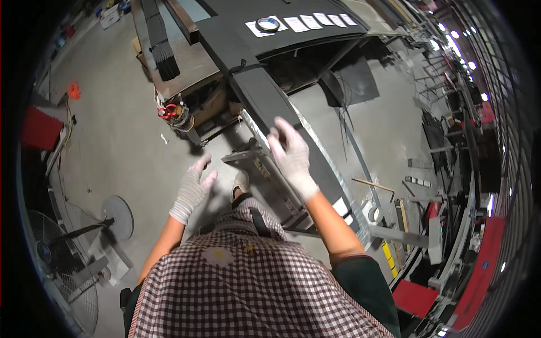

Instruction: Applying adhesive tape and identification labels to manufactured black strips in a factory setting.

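Checked apron (pixel 248 293), w/ a pale flower patch on it, fills the 6 o'clock edge, nearest the lens; one shoe (pixel 241 183) shows just past its top hem. Left hand (pixel 191 188), in a white knit glove, hangs over bare concrete floor (pixel 124 146) at approx. 9 o'clock of the shoe: fingers spread, palm free, nothing grasped. Right hand (pixel 292 158), same glove type, is raised at 1 o'clock of the shoe, fingers splayed, also grasping nothing; it sits in front of the long dark panel (pixel 265 98), which runs on from there toward 11 o'clock. Contact btw. fingertips and panel cannot be told from this view. A metal frame (pixel 265 169) w/ a pale rail lies beneath the panel, approx. at 12 o'clock of the shoe.

Judged step: approach phase, both hands unloaded, right hand leading toward the panel's near end. The next move prob. calls for a grip on that near end, thumb under and fingers over, w/ the left hand brought across for support, since the piece is long and likely awkward for one hand.

Periphery: paper sheets (pixel 315 21) and a round tape roll (pixel 267 24) at 12 o'clock on the dark surface; floor fan (pixel 62 265) at 8 o'clock; red scissors (pixel 167 111) in a holder at 11 o'clock.
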`<control>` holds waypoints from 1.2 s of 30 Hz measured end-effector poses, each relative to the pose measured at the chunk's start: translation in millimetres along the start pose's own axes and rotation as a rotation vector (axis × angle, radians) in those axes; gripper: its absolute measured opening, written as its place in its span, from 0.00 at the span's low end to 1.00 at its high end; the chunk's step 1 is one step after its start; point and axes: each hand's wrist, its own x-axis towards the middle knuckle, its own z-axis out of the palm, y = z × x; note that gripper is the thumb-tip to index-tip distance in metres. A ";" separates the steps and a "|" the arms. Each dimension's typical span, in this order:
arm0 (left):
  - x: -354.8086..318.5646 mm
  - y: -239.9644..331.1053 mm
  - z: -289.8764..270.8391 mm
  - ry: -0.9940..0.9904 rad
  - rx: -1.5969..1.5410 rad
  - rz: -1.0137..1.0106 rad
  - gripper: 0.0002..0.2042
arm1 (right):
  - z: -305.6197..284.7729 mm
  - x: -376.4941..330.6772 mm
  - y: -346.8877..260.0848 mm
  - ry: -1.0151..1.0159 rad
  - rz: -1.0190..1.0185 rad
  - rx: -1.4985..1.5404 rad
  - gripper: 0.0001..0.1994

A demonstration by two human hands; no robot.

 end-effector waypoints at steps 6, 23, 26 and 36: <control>124.6 10.3 1.0 0.151 -0.411 -0.237 0.27 | 107.7 206.5 24.0 -0.097 0.147 0.024 0.31; 356.2 0.4 38.0 0.194 -0.947 -0.812 0.35 | 141.8 238.0 85.6 0.217 0.436 0.265 0.20; 351.3 -30.3 48.7 0.192 -0.645 -0.751 0.33 | 136.8 256.4 61.8 -0.015 0.219 -0.216 0.20; 357.8 -0.6 40.3 0.340 -1.076 -0.609 0.21 | 153.4 266.7 80.7 -0.028 -0.116 -0.244 0.05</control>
